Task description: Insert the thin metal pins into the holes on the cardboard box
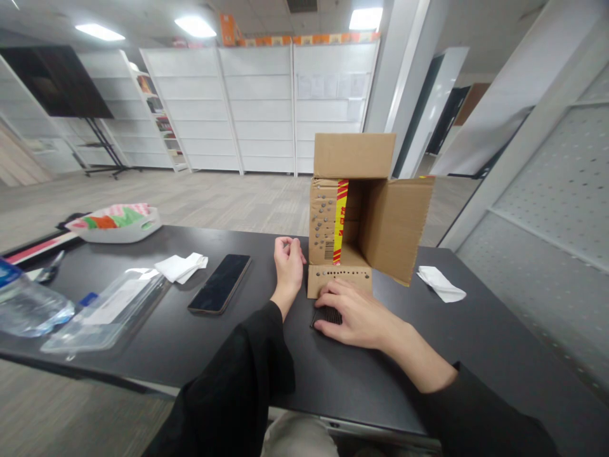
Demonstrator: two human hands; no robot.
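Observation:
An open cardboard box (352, 254) stands on the dark table, its flaps spread. Several grey screw-like heads dot its left flap (320, 219), and a row of small holes runs along the lower flap (314, 289). Just left of the box, my left hand (288, 266) is raised with curled fingers; whatever they may pinch is too small to make out. My right hand (349, 314) reaches in front of the lower flap. Its thumb and fingers close around a row of thin dark screws (329, 315) lying on the table, partly hidden by the hand.
Left of my hands lie a phone (220, 284), folded tissues (181, 267), a clear plastic pouch (111, 311) and a water bottle (31, 304). A white basket (117, 233) stands further back. Another tissue (441, 284) rests at the right, near a perforated panel (556, 209).

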